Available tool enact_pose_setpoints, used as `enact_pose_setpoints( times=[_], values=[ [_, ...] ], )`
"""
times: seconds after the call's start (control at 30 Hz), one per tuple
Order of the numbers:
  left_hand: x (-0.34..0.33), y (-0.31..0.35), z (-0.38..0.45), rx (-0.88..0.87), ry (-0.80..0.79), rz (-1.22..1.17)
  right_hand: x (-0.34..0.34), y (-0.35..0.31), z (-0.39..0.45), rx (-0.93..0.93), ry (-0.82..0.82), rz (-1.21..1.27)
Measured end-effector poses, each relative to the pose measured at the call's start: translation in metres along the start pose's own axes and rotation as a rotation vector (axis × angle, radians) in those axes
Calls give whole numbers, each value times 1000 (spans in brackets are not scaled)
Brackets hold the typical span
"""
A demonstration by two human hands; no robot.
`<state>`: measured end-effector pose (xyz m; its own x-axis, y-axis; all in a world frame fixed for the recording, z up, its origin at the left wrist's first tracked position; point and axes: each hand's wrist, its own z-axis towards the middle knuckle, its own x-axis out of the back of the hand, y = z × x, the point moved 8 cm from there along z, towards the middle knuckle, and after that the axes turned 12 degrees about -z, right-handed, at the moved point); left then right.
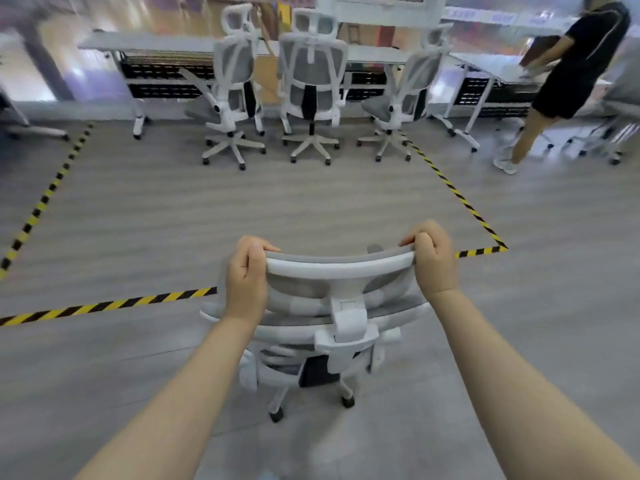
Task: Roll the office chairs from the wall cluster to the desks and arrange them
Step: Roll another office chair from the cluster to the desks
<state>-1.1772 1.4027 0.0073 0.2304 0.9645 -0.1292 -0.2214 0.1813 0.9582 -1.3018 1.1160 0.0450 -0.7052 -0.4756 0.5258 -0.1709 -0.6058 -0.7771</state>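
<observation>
In the head view no brand, label or writing could be read; coloured shapes on the far wall were too blurred to tell.

The office chair (332,327) being handled stood in the lower middle, its back toward the camera. It had a white plastic frame, grey mesh on the curved headrest (341,266) and on the backrest, a black part under the seat, and white legs on black casters. The left hand (247,278) gripped the left end of the headrest, fingers curled over the top edge. The right hand (431,259) gripped the right end in the same way. Both forearms were bare.

The floor (242,209) was grey, with a plank-like grain. Yellow-and-black striped tape (107,304) marked a rectangle on it; the near line ran behind the held chair, from the left edge to a corner on the right.

Inside the far side of the rectangle, three more chairs of the same kind stood in a row at a long white desk (149,41): the left chair (232,95) turned to the left, the middle chair (313,88) with its back to the camera, the right chair (403,98) turned to the left. Black wire trays hung under the desktop.

At the far right a person in black clothes (575,71) stood beside another white desk (485,65), holding a dark flat thing. Another chair (616,116) was partly seen at the right edge.
</observation>
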Motion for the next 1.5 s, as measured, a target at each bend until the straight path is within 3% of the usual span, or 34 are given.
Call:
enact_pose_setpoints(
  times=[0.43, 0.8, 1.03, 1.27, 1.5],
  values=[
    [73, -57, 278, -182, 383, 148, -294, -61, 302, 1, -306, 249],
    [152, -127, 518, -181, 614, 198, -533, -120, 507, 11, -501, 304],
    [197, -159, 666, -152, 728, 218, -676, -163, 628, 144, -648, 240],
    [246, -191, 816, -160, 861, 203, -811, -203, 737, 189, -699, 245],
    [298, -227, 971, -207, 869, 228, -942, -248, 846, 232, -671, 263]
  ],
)
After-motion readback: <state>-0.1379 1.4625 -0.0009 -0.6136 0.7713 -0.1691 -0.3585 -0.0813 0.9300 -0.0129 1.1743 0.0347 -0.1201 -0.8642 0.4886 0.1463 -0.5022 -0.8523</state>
